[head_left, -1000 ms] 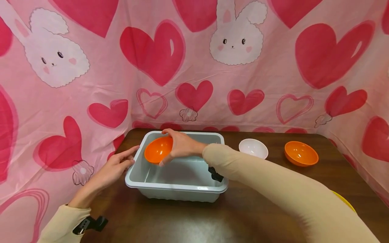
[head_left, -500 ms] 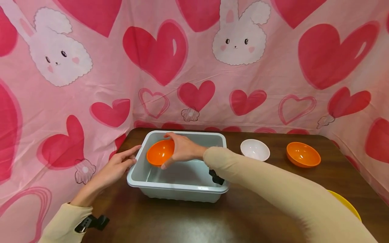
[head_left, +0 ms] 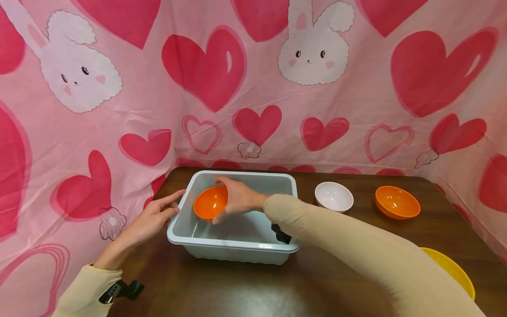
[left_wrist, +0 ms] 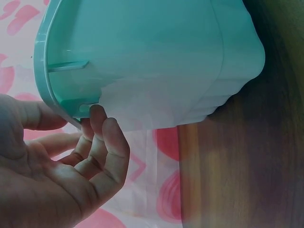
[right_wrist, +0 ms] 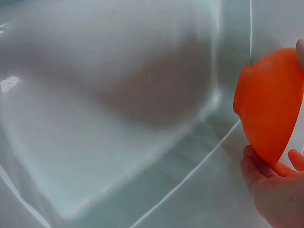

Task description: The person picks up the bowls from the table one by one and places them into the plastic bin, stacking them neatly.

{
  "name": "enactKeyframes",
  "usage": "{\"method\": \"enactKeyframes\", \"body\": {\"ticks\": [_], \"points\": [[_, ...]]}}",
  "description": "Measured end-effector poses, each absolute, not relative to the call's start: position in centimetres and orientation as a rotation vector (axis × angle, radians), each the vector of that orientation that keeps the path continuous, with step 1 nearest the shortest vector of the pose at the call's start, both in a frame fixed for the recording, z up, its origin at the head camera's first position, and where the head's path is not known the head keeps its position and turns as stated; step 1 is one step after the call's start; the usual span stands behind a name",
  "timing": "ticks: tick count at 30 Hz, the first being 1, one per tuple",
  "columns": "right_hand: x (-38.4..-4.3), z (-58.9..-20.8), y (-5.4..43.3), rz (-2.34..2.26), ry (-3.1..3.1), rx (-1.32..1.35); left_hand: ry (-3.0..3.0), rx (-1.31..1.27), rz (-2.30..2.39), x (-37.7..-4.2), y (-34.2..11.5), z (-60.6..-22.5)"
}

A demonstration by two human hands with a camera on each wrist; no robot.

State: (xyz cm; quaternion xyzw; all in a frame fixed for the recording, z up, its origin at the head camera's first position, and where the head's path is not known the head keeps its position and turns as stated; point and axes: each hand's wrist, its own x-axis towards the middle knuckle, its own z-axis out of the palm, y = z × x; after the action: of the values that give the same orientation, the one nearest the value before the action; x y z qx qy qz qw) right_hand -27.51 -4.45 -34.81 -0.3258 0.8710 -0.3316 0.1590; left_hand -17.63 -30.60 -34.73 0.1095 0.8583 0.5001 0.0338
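Orange bowl (head_left: pixel 207 204), head view: within the left part of a pale grey basin (head_left: pixel 237 255), mouth tipped up and toward the wearer, interior showing. Bowl round, so no long axis of its own; basin's long axis runs left to right. Right hand (head_left: pixel 239 200) grips the bowl at its right side, thumb on the near edge, fingers at the far edge. Left hand (head_left: pixel 152 218) holds the basin's left rim. Right of the basin on the dark wooden table (head_left: pixel 237 290): white bowl (head_left: pixel 334 197), then second orange bowl (head_left: pixel 397 202), both upright; yellow bowl (head_left: pixel 451 270) nearer, partly behind the sleeve (head_left: pixel 336 229). Pink heart-and-rabbit cloth behind.

Left wrist view: fingers bent beneath the basin rim, thumb at the rim's other side. Basin tinted teal here.

Right wrist view: orange bowl side-on at right, foot pointing left, mouth facing right, fingers pinching its edge. Contact between bowl and basin: cannot tell.
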Motion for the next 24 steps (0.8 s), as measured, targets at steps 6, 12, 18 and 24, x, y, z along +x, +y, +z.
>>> {"method": "enactKeyframes", "body": {"ticks": [6, 12, 18, 24], "points": [[-27.6, -35.2, -4.4, -0.944, 2.488, -0.915, 2.639, 0.341, 1.537, -17.6, -30.6, -34.7], [-27.8, -35.7, -4.3, -0.937, 2.484, -0.904, 2.630, 0.348, 1.545, -17.6, -30.7, -34.7], [-27.8, -36.1, -4.4, -0.916, 2.482, -0.892, 2.633, 0.355, 1.545, -17.6, -30.7, -34.7], [-27.8, -36.3, -4.4, -0.896, 2.480, -0.894, 2.640, 0.359, 1.551, -17.7, -30.7, -34.8]]}}
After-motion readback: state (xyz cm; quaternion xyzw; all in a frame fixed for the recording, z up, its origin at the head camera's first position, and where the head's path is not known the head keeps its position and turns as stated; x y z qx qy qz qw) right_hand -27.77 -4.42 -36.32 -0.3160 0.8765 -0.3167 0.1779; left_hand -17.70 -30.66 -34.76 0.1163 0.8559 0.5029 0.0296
